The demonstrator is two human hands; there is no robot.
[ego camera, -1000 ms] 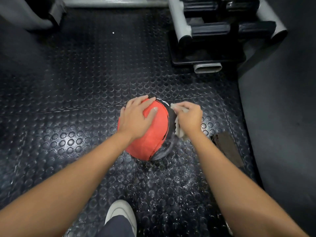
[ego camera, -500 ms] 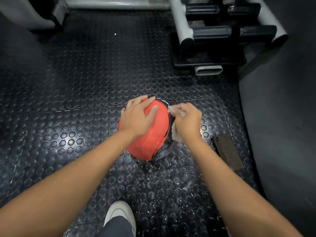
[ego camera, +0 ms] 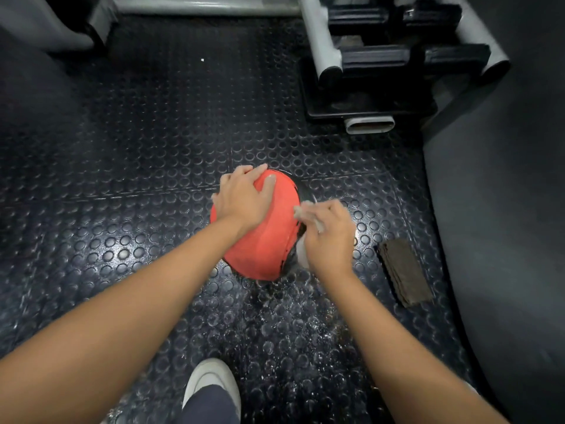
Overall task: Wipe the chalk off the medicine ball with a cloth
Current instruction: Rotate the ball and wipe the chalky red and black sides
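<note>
A red and black medicine ball (ego camera: 266, 240) sits on the studded black rubber floor in the middle of the view. My left hand (ego camera: 243, 198) lies spread over its upper left side, fingers curved on the red surface. My right hand (ego camera: 328, 234) grips a pale grey cloth (ego camera: 301, 211) and holds it against the ball's right side, over the black panel. Most of the cloth is hidden in my fist. White chalk dust (ego camera: 293, 304) speckles the floor in front of the ball.
A folded brown cloth (ego camera: 403, 275) lies on the floor to the right of the ball. A dumbbell rack base (ego camera: 367, 87) stands behind at the right. A dark padded wall (ego camera: 504, 224) runs along the right. My white shoe (ego camera: 211, 384) is at the bottom.
My right hand has slid the cloth down the ball's right side, toward me. My left hand keeps its hold on the ball's top.
</note>
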